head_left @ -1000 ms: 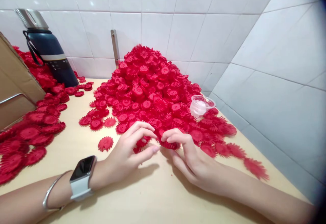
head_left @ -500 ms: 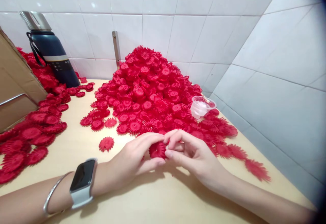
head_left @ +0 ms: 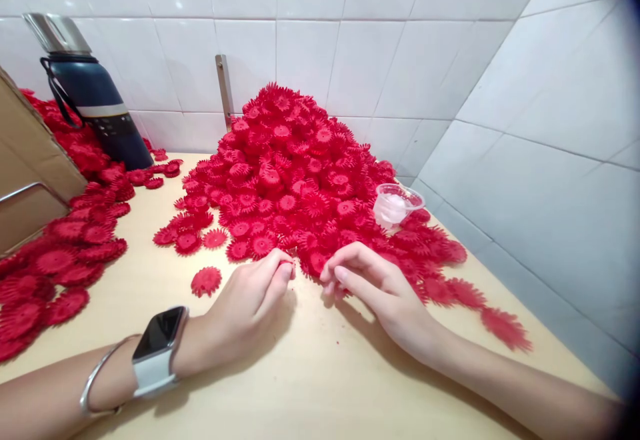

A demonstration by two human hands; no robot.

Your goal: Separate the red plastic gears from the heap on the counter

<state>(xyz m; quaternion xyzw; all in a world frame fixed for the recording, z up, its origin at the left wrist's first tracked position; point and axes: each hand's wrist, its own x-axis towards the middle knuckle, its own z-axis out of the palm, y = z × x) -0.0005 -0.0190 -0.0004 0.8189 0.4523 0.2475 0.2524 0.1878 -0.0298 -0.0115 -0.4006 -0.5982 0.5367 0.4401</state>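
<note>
My left hand [head_left: 253, 297] is closed in a pinch at the front of the pile, a sliver of red showing at its fingertips. Most of that piece, which looks like a red fringed flower disc [head_left: 287, 263], is hidden by the fingers. To the right, my right hand [head_left: 373, 287] has loosely curved fingers, the thumb apart from the index finger, with nothing visible between them. Its fingertips are close to the near edge of a tall heap of red fringed flower discs [head_left: 287, 187]. One loose flower disc [head_left: 206, 281] lies left of the heap.
A clear plastic cup [head_left: 395, 205] with whitish contents sits on the heap's right side. More flower discs [head_left: 57, 260] spread along the left, beside a cardboard box [head_left: 35, 167] and a dark blue flask [head_left: 103, 103]. Tiled walls bound the table [head_left: 300, 387] behind and at right.
My hands have moved apart. The flower disc seen between them is now mostly out of sight, with red showing at the left fingertips. The left fingers have closed and the view has shifted slightly.
</note>
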